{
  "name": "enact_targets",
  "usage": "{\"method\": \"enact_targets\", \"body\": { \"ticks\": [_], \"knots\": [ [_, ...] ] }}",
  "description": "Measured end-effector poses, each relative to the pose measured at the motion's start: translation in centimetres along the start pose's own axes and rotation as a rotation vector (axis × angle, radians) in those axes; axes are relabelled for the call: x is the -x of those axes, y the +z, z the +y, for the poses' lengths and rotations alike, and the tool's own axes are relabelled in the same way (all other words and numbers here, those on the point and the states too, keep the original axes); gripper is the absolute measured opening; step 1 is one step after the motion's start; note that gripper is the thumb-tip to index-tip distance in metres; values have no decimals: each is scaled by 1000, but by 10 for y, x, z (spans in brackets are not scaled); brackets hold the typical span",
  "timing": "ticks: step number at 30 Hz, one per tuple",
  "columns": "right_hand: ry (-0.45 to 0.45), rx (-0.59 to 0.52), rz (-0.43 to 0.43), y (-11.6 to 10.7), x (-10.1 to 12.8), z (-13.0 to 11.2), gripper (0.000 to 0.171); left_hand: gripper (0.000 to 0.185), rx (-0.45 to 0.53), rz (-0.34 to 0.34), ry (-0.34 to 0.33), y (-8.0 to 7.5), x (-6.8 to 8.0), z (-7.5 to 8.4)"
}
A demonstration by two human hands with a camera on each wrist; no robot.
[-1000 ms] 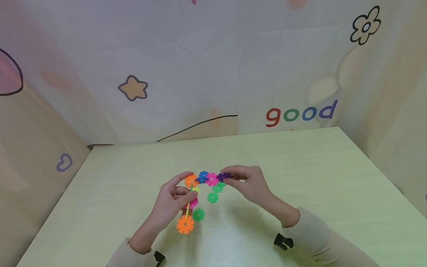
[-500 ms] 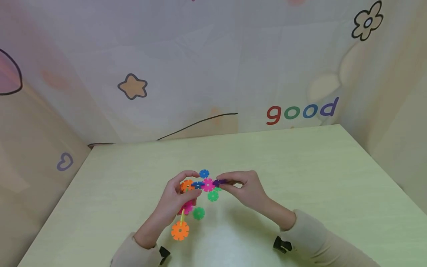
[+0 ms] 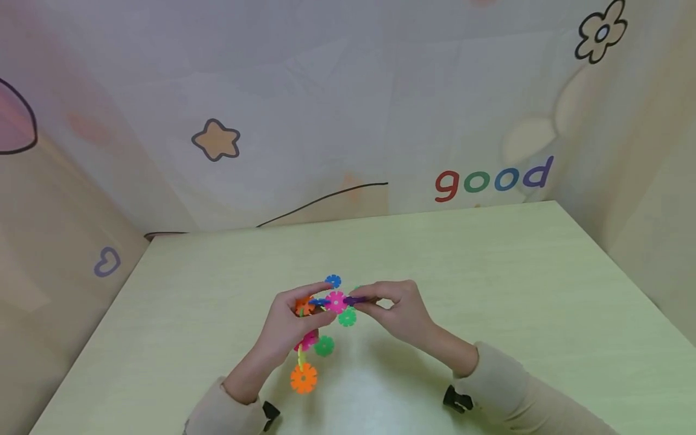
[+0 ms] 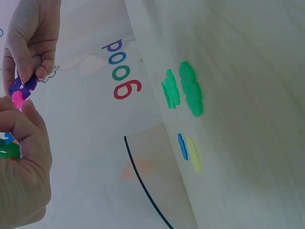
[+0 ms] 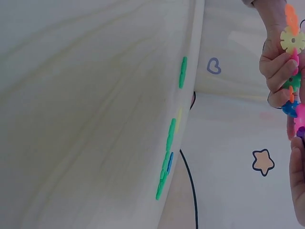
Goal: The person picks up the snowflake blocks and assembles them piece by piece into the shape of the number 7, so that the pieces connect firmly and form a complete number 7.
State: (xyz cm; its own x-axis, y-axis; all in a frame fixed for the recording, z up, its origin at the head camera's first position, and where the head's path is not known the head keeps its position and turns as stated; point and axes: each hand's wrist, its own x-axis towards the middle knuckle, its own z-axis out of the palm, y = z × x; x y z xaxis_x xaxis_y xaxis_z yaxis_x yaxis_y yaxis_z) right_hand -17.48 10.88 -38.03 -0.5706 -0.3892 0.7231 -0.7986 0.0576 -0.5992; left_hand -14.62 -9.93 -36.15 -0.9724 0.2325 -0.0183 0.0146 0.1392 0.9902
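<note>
Risk first: the chain (image 3: pixel 315 326) of snowflake discs hangs loose below my left hand (image 3: pixel 285 329), its orange disc (image 3: pixel 303 378) dangling just above the counter (image 3: pixel 489 290); if I push the purple disc (image 3: pixel 354 299) in crooked, or press hard, I judge a slot lower down could pop and drop that tail. A slip of the pinch could also flick the purple disc away among the loose ones. Left fingers (image 3: pixel 312 296) are curled round the chain's upper end, thumb on top. Right hand (image 3: pixel 399 311) pinches the purple disc between thumb and forefinger, edge against the pink disc (image 3: pixel 336 301). So the joint sits between my two pinches, touching both, held above the counter. Loose on the counter: green discs (image 3: pixel 346 318) just beneath my hands, a blue disc (image 3: pixel 333 281) just beyond.
</note>
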Motion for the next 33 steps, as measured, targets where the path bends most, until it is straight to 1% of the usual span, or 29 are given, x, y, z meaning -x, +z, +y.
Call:
{"method": "enact_targets", "body": {
  "ticks": [4, 11, 18, 24, 28, 33],
  "knots": [
    [3, 26, 12, 0, 0, -1, 20, 42, -6, 1, 14, 0, 0, -1],
    [51, 25, 27, 0, 1, -3, 16, 37, 17, 9, 24, 3, 1, 0],
    [29, 11, 38, 3, 0, -2, 14, 35, 29, 31, 9, 7, 1, 1],
    [55, 25, 29, 6, -1, -3, 11, 35, 59, 33, 2, 7, 1, 1],
    [55, 25, 20, 5, -3, -4, 11, 35, 72, 30, 2, 5, 0, 1],
    [56, 30, -12, 3, -4, -4, 13, 35, 76, 28, -1, 2, -1, 0]
  ]
}}
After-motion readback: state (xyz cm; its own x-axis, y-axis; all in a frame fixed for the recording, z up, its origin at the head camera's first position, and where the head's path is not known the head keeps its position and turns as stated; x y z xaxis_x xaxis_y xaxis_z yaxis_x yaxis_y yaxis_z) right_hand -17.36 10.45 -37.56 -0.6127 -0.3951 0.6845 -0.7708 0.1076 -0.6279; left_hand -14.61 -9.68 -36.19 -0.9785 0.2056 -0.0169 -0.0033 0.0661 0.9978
